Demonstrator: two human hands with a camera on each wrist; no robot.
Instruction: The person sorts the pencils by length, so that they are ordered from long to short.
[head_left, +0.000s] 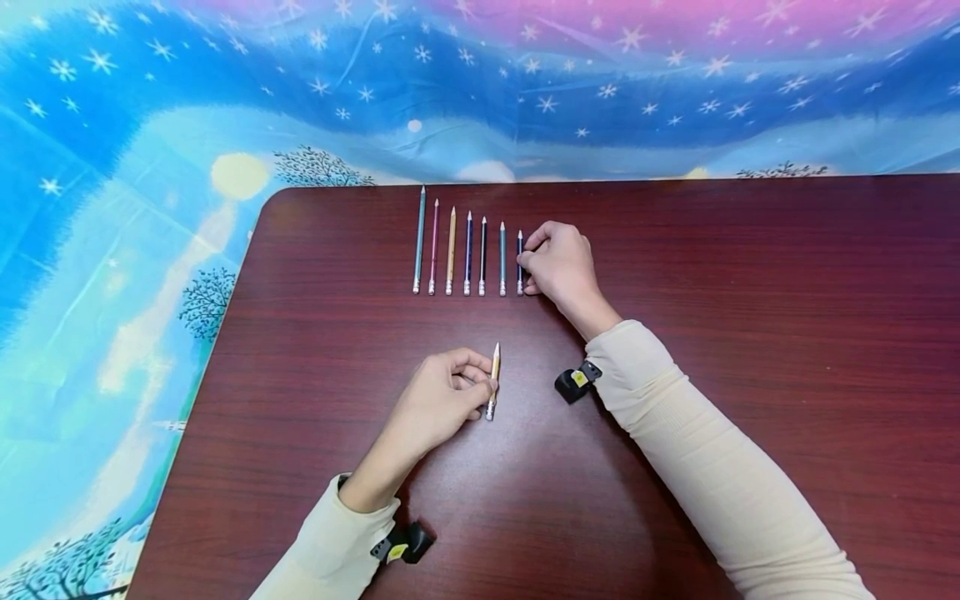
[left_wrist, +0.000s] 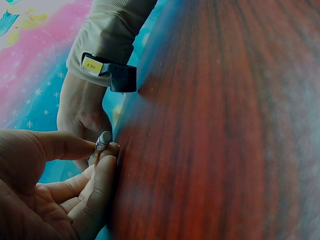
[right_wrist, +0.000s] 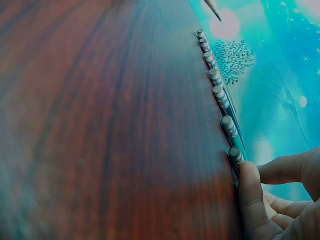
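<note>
My left hand (head_left: 438, 398) pinches a short yellow pencil (head_left: 494, 371) between thumb and fingers, its sharpened tip pointing away from me. In the left wrist view the eraser end of this pencil (left_wrist: 104, 139) pokes out above the fingers. Farther forward, my right hand (head_left: 564, 265) has its thumb and fingers at a short dark blue pencil (head_left: 520, 271), the rightmost in a row. The right wrist view shows a fingertip against that pencil's eraser end (right_wrist: 235, 154); its shaft is mostly hidden there by the fingers.
Left of the dark blue pencil lie several more, tips away, longest at the left: a light blue pencil (head_left: 419, 242), a pink pencil (head_left: 434, 250), a yellow pencil (head_left: 451, 254) and others. The brown wooden table (head_left: 750, 317) ends at a snowflake-patterned cloth (head_left: 480, 92).
</note>
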